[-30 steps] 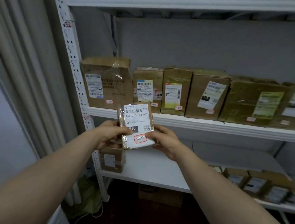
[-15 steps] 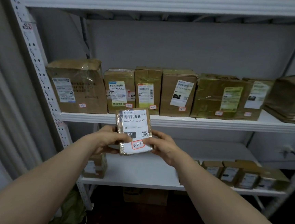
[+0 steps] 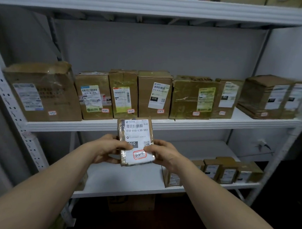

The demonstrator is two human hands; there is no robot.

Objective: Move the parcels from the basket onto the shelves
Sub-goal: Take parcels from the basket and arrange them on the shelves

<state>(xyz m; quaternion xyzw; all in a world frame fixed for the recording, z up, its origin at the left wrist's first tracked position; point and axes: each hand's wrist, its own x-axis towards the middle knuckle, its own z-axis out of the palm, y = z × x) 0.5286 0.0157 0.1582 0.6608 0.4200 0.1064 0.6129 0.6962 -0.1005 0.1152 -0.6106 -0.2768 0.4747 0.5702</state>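
Note:
I hold a small brown parcel upright in front of the white shelving, its white label and a red-ringed sticker facing me. My left hand grips its left edge with the thumb across the label. My right hand grips its right edge. The parcel hangs in the air just below the front lip of the middle shelf. No basket is in view.
A row of taped brown boxes fills the middle shelf from left to right. The lower shelf carries several small boxes on its right part. More boxes stand on the top shelf. A cardboard box sits on the floor underneath.
My view has swung to the right along the shelving, bringing its right upright and end boxes into sight. Both hands keep the same hold on the parcel.

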